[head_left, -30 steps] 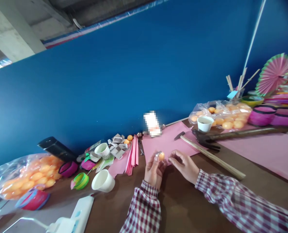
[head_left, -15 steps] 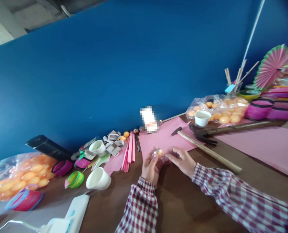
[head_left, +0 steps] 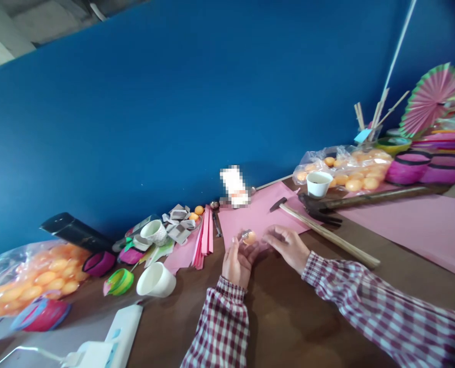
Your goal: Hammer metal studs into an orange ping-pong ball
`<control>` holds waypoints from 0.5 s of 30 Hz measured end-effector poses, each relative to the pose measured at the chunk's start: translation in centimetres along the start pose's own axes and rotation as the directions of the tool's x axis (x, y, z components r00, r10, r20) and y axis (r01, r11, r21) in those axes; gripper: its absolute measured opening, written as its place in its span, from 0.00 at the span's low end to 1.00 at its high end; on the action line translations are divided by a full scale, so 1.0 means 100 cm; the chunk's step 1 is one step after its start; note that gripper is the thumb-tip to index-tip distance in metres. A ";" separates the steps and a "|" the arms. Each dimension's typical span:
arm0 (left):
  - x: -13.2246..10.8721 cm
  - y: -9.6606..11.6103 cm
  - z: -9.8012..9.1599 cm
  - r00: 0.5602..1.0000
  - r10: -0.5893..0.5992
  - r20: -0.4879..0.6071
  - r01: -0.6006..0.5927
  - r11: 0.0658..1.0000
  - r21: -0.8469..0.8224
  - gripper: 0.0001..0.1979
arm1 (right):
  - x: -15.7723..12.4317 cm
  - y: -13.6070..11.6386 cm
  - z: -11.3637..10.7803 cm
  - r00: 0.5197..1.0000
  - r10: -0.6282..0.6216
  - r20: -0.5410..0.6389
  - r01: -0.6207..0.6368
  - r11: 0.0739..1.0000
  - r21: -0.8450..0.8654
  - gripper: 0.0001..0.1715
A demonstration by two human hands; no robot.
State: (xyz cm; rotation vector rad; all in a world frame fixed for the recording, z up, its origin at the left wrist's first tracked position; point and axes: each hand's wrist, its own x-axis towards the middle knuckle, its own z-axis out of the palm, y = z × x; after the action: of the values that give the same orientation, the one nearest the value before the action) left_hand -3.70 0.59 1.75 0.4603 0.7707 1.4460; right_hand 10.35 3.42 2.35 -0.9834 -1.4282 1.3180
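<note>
A small ball, part orange and part clear (head_left: 249, 237), rests in my left hand (head_left: 238, 263), whose palm is turned up with the fingers curled around it. Just to the right, my right hand (head_left: 288, 246) is raised with its thumb and fingertips pinched together; anything between them is too small to make out. Both hands are over the front edge of a pink sheet (head_left: 242, 220). A small hammer (head_left: 327, 233) lies to the right of my right hand.
A claw hammer (head_left: 376, 198), a white cup (head_left: 318, 185) and a bag of orange balls (head_left: 359, 171) sit at the right. On the left are a white cup (head_left: 156, 280), pink strips (head_left: 203, 240), a power strip (head_left: 123, 332) and another ball bag (head_left: 39, 278).
My left hand has opened somewhat around the ball, showing more palm. My right fingertips have drawn slightly away from the ball, to the right and up.
</note>
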 end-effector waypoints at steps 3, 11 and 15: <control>0.000 -0.001 0.000 1.000 0.018 0.010 -0.018 0.999 0.032 0.19 | 0.000 0.001 0.001 1.000 0.001 0.020 -0.002 1.000 0.023 0.13; 0.001 -0.006 -0.001 0.996 0.072 0.049 -0.077 0.991 0.111 0.19 | -0.001 -0.001 0.002 0.998 -0.007 0.060 0.002 0.997 0.081 0.13; 0.000 -0.006 -0.001 0.996 0.072 0.042 -0.078 0.987 0.142 0.19 | 0.000 0.000 0.001 0.997 -0.002 0.073 -0.002 0.998 0.059 0.14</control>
State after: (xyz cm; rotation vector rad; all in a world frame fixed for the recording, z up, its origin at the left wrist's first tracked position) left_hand -3.40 0.55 1.26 0.6306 0.8386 1.4530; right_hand 10.24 3.38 2.33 -0.9046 -1.4352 1.4005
